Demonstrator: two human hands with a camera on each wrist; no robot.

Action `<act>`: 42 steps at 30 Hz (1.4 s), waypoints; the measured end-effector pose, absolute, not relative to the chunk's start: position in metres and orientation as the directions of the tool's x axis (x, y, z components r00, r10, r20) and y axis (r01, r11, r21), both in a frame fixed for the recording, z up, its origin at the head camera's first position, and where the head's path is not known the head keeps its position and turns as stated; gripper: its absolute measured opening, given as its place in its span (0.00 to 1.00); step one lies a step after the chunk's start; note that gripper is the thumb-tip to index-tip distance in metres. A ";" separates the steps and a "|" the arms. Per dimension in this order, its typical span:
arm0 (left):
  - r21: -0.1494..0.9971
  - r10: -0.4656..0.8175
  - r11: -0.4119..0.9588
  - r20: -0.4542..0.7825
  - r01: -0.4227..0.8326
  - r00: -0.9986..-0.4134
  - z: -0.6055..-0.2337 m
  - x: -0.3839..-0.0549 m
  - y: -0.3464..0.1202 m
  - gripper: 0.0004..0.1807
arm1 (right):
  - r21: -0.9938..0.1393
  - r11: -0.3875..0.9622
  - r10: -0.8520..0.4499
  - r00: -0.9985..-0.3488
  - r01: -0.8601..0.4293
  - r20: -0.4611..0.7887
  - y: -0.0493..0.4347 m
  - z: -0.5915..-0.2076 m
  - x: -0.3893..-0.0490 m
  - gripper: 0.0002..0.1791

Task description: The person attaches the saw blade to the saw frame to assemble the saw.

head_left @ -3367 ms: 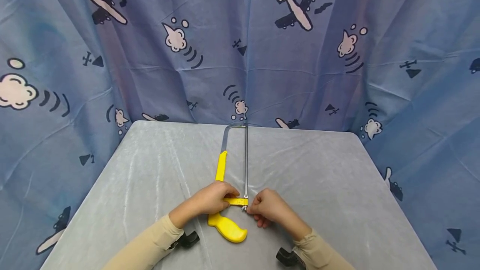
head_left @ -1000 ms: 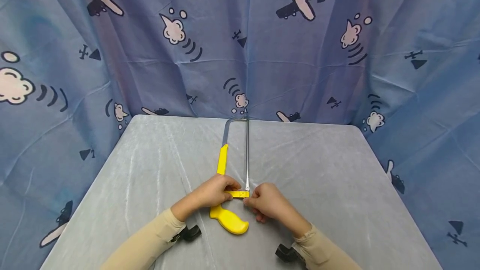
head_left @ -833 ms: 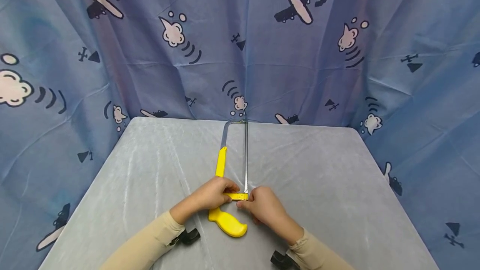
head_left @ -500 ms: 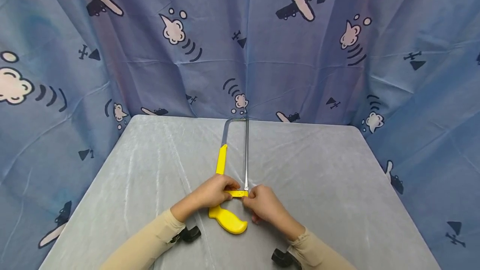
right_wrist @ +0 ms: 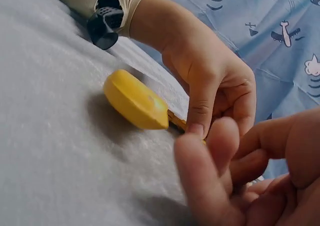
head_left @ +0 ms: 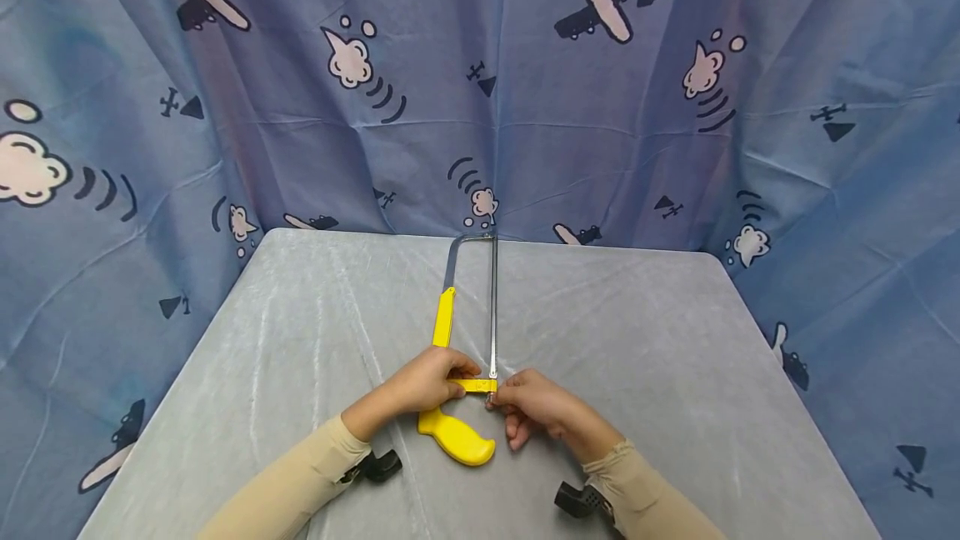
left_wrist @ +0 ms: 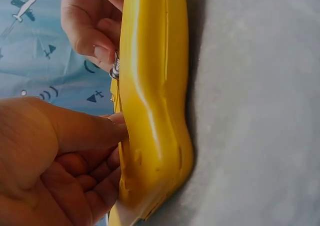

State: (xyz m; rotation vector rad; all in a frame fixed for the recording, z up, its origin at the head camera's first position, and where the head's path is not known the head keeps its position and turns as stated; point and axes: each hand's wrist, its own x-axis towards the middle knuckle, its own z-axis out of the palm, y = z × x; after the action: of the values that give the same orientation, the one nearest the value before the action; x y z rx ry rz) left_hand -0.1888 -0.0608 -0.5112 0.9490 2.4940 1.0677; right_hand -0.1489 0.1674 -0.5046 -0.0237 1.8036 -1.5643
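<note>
A hacksaw (head_left: 457, 438) with a yellow handle and a grey metal front frame lies on the table, its blade (head_left: 493, 307) along the right side. My left hand (head_left: 420, 382) grips the yellow frame just above the handle, thumb and fingertips at the short yellow crosspiece (head_left: 476, 386). At the crosspiece's right end is a small metal wing nut (head_left: 491, 399), which my right hand (head_left: 536, 402) pinches at the fingertips. The left wrist view shows the nut's threaded end (left_wrist: 116, 69) beside the handle, under a right fingertip. In the right wrist view, fingers hide most of the nut.
The table (head_left: 637, 340) has a grey cloth-like surface with rounded far corners. Behind and on both sides hangs a blue curtain (head_left: 420, 107) printed with planes. The saw's far end reaches close to the table's back edge. Black wrist cameras (head_left: 576, 500) sit under both sleeves.
My right hand has turned at the wing nut, its fingers rolling over it and back, so the nut shows again. The left hand keeps its hold; the hacksaw stays in place.
</note>
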 end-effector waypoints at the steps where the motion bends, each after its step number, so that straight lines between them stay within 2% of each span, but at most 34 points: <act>1: 0.733 0.660 0.509 0.006 0.452 -0.751 -0.511 -0.189 -0.061 0.17 | -0.860 0.232 -0.478 -0.716 0.455 -0.508 0.168 -0.506 -0.150 0.15; 7: 0.788 0.664 0.479 -0.038 0.386 -0.747 -0.509 -0.190 -0.061 0.17 | -0.847 0.153 -0.569 -0.655 0.509 -0.496 0.173 -0.508 -0.154 0.15; 12: 0.796 0.671 0.475 -0.052 0.375 -0.739 -0.508 -0.191 -0.062 0.17 | -0.829 0.142 -0.628 -0.598 0.541 -0.498 0.177 -0.507 -0.158 0.17; 25: 0.804 0.676 0.462 -0.047 0.374 -0.735 -0.511 -0.192 -0.062 0.17 | -0.824 0.135 -0.733 -0.505 0.550 -0.456 0.187 -0.515 -0.167 0.19; 31: 0.809 0.671 0.456 -0.039 0.371 -0.740 -0.510 -0.192 -0.062 0.17 | -0.814 0.146 -0.715 -0.508 0.562 -0.480 0.196 -0.515 -0.170 0.18; 37: 0.823 0.665 0.440 -0.030 0.359 -0.747 -0.510 -0.193 -0.062 0.17 | -0.811 0.073 -0.731 -0.522 0.580 -0.439 0.194 -0.518 -0.171 0.17; 42: 0.809 0.670 0.456 -0.039 0.370 -0.741 -0.512 -0.193 -0.062 0.17 | -0.834 0.077 -0.730 -0.539 0.546 -0.421 0.190 -0.519 -0.169 0.16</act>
State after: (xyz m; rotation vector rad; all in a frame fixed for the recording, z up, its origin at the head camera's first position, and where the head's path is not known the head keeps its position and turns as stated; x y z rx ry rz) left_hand -0.1932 -0.0622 -0.5116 0.8813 2.3581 1.1818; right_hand -0.1693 0.1905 -0.5194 -0.2001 1.3735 -1.6501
